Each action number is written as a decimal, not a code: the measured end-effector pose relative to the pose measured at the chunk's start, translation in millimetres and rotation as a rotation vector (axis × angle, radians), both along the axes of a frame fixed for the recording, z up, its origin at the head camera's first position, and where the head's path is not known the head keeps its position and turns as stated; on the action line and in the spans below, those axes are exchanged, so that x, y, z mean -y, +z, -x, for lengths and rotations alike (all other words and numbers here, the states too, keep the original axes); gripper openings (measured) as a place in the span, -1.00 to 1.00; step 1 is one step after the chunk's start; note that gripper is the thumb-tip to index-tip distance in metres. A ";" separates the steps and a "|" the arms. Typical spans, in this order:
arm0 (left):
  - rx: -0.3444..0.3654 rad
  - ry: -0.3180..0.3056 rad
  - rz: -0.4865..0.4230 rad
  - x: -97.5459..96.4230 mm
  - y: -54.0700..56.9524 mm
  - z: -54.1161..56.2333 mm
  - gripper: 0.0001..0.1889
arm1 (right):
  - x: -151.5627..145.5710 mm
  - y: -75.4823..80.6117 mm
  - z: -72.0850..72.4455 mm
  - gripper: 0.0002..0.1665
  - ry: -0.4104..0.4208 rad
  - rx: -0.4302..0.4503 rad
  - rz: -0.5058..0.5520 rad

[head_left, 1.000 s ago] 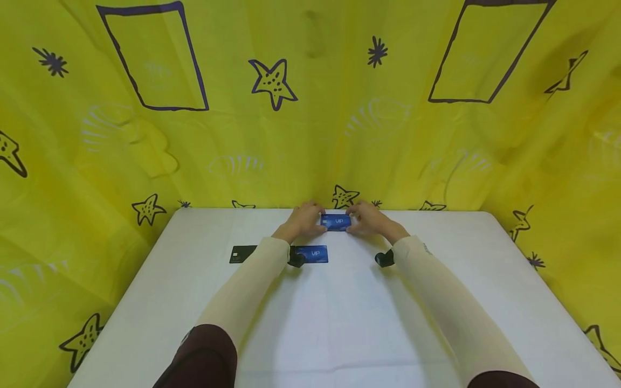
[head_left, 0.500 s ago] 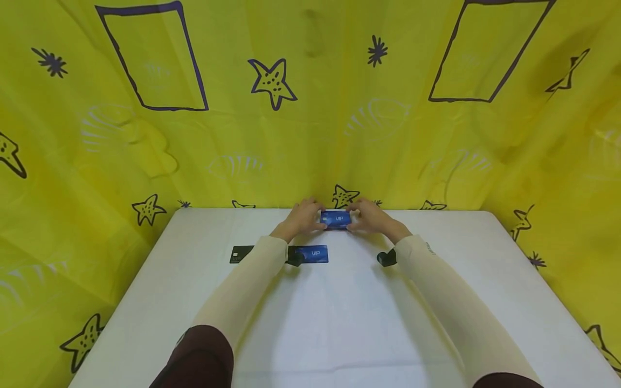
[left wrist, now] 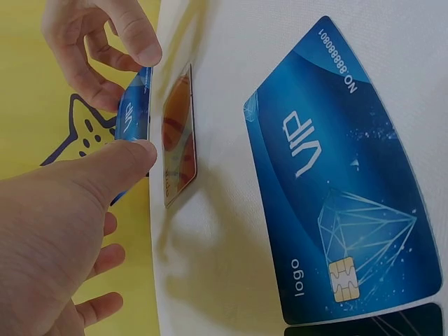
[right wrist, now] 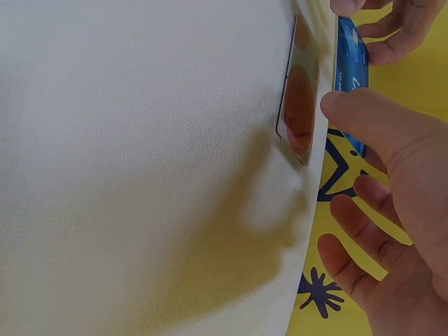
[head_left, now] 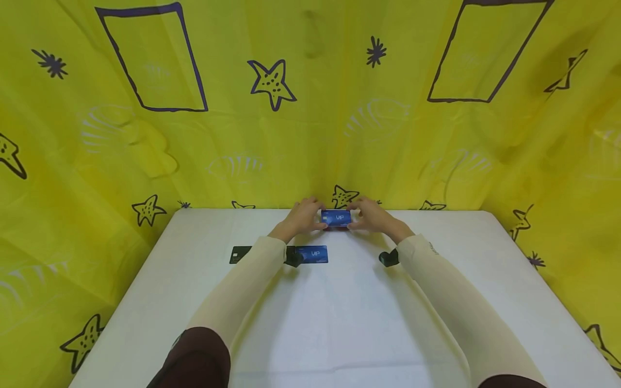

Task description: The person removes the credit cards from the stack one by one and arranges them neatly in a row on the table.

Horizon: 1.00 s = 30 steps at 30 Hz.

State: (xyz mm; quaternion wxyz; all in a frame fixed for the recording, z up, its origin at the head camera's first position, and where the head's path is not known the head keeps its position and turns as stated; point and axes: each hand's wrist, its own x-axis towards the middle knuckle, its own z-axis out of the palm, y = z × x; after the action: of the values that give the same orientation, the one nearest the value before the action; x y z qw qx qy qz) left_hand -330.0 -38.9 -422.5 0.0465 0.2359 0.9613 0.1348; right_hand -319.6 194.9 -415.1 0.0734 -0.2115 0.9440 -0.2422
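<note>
A blue VIP card (head_left: 336, 218) is raised above the back of the table, held by its two ends. My left hand (head_left: 303, 217) pinches its left end, and my right hand (head_left: 373, 218) pinches its right end. In the left wrist view the raised card (left wrist: 133, 105) shows its VIP lettering between the two thumbs. Just below it a glossy orange-red card (left wrist: 180, 140) lies flat on the table; the right wrist view also has this orange-red card (right wrist: 301, 98), beside the right thumb.
Nearer on the white table (head_left: 339, 312), a second blue VIP card (head_left: 315, 254) lies next to black cards (head_left: 240, 254), partly covered by my left forearm. A yellow patterned curtain (head_left: 310, 134) hangs right behind the table's back edge.
The blue card has lifted slightly off the table in both hands, uncovering a strip of the orange-red card beneath. The other cards lie where they were.
</note>
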 end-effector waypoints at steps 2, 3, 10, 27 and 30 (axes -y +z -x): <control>-0.001 -0.002 -0.001 0.3 0.3 -0.8 -0.42 | -0.3 -0.5 0.0 -0.37 -0.002 -0.004 -0.001; -0.001 -0.003 0.000 0.5 0.5 -1.3 -0.43 | -0.6 -0.8 0.0 -0.37 -0.003 -0.006 -0.003; 0.000 -0.019 -0.001 1.1 2.3 -5.8 -0.44 | -2.3 -3.1 -1.2 -0.40 0.014 -0.030 -0.011; -0.048 -0.113 0.013 2.8 4.3 -14.3 -0.44 | -8.2 2.6 -16.7 -0.43 0.054 -0.041 0.007; -0.059 -0.120 0.007 1.4 3.4 -16.3 -0.45 | -11.2 3.9 -20.7 -0.44 0.065 -0.047 0.012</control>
State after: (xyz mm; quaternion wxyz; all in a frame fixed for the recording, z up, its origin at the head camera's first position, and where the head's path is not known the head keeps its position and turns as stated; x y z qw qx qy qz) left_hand -313.7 -40.3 -419.1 0.0272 0.2966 0.9469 0.1213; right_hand -298.9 206.0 -411.2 0.0577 -0.2483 0.9367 -0.2401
